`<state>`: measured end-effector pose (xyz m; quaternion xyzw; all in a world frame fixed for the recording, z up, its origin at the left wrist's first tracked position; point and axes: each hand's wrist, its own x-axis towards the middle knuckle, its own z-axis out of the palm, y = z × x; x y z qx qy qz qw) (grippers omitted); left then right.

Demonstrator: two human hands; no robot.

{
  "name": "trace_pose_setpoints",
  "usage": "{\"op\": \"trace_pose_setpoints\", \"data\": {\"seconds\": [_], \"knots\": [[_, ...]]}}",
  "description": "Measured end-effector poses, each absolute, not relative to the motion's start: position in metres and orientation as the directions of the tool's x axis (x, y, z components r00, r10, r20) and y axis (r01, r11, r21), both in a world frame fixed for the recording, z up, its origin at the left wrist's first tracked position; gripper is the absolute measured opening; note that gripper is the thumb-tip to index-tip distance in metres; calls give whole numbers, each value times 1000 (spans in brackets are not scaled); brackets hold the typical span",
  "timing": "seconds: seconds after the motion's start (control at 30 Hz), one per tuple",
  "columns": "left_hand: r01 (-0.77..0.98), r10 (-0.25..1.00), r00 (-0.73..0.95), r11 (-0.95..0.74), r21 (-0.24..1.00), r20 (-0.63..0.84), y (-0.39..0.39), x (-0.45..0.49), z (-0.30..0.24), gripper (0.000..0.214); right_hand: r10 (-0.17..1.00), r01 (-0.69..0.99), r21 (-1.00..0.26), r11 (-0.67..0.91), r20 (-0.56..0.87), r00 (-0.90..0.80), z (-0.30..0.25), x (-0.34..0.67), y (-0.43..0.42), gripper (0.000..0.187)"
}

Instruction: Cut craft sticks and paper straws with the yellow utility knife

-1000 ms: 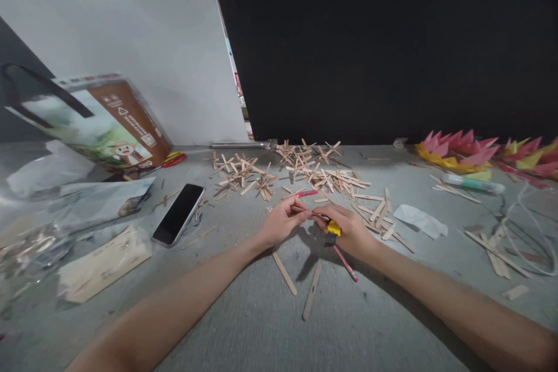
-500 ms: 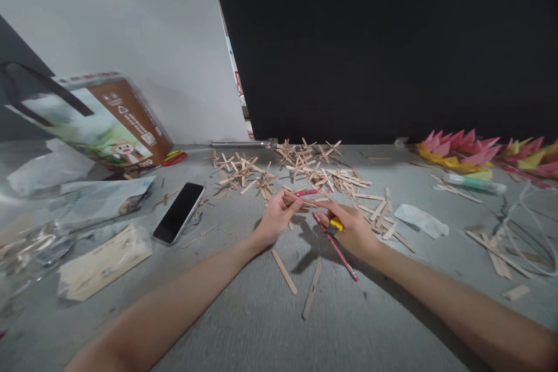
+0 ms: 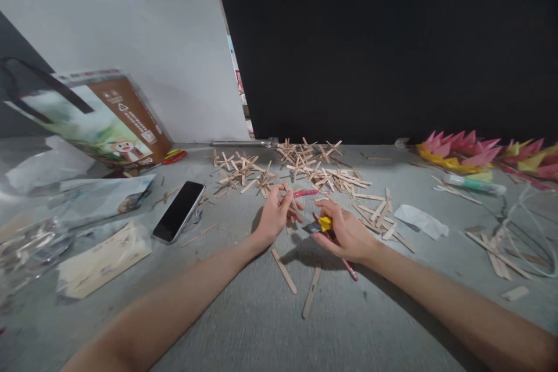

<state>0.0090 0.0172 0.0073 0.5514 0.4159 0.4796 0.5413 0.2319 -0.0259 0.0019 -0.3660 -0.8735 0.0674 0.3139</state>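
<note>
left hand (image 3: 272,218): while pinched on sticks (image 3: 294,204), slack could spill them
right hand (image 3: 346,234): half-curled round yellow tool (image 3: 325,223), loose hold could drop it

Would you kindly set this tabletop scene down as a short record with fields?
Left hand: pinching a wooden craft stick
Right hand: holding a small yellow tool, kind unclear
Pencil: pinkish-red, partly hidden by that hand
Foreground: two loose craft sticks
Behind the hands: heap of craft sticks, many crossed
Left side: smartphone, screen dark; printed carrier bag
Right side: pink-and-yellow paper flower; green-and-white tube
</note>
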Motion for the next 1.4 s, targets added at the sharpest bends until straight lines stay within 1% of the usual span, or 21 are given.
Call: {"op": "trace_pose_setpoints", "data": {"seconds": [0.07,0.13,0.23,0.27,0.37,0.43,0.5,0.6,0.8,0.93,1.17,1.4], "knots": [[-53,977,197,-79,996,88,18,9,6,46,695,600,-362,714,477,-539,3,232,-25,52],[-67,972,209,-95,993,107,18,9,4,50,712,618,-371,693,490,-503,3,231,-23,43],[-90,958,263,-97,991,118,17,10,2,57,711,640,-353,682,526,-467,4,228,-19,29],[-100,951,285,-91,991,116,16,10,2,61,711,644,-345,682,517,-476,5,227,-18,25],[-134,930,348,-78,988,121,9,11,7,80,706,662,-305,684,505,-497,9,225,-16,27],[-106,905,405,-96,990,132,5,12,12,88,687,655,-285,699,519,-508,10,225,-15,30],[-84,896,422,-112,990,138,2,12,16,87,668,639,-281,716,541,-511,8,227,-15,35],[-49,890,434,-130,990,138,0,12,17,80,660,632,-286,720,564,-497,4,230,-13,40],[-9,873,459,-180,984,164,2,11,12,74,668,665,-274,695,589,-456,4,231,-11,38],[-14,863,476,-188,982,172,3,10,10,71,669,674,-269,688,596,-445,7,230,-12,40],[-22,856,483,-200,980,185,4,8,9,69,685,669,-301,680,585,-434,5,230,-12,39],[-19,853,488,-200,980,184,5,7,5,67,686,660,-309,684,580,-439,4,232,-11,43]]}}
